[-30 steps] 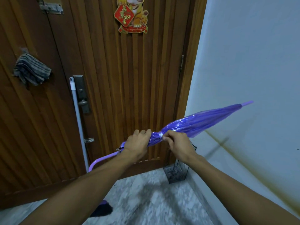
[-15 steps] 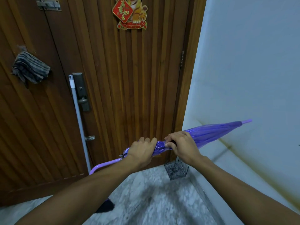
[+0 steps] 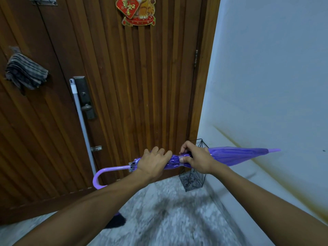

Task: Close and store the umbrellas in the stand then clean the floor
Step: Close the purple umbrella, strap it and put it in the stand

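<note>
while the translucent purple umbrella with the curved lilac handle (image 3: 230, 154) is held level in front of the brown slatted wooden door (image 3: 134, 89), the closing step reads as almost complete: its canopy is furled into a narrow cone with the tip pointing to 3 o'clock and the hook to 9 o'clock. the left hand (image 3: 153, 163) has its grip wrapped around the gathered canopy near the handle end. the right hand (image 3: 197, 159), just beside it at 3 o'clock, pinches the folds, probably fastening the tie strap; the strap itself cannot be made out. storage is not yet done: the black wire-frame umbrella stand (image 3: 192, 181) sits on the speckled grey stone floor (image 3: 168, 219) at 5 o'clock of the hands, in the corner by the pale wall (image 3: 266, 77). no other umbrella shows. floor cleaning remains; a white-handled mop or broom (image 3: 80, 121) leans on the door at 10 o'clock.
</note>
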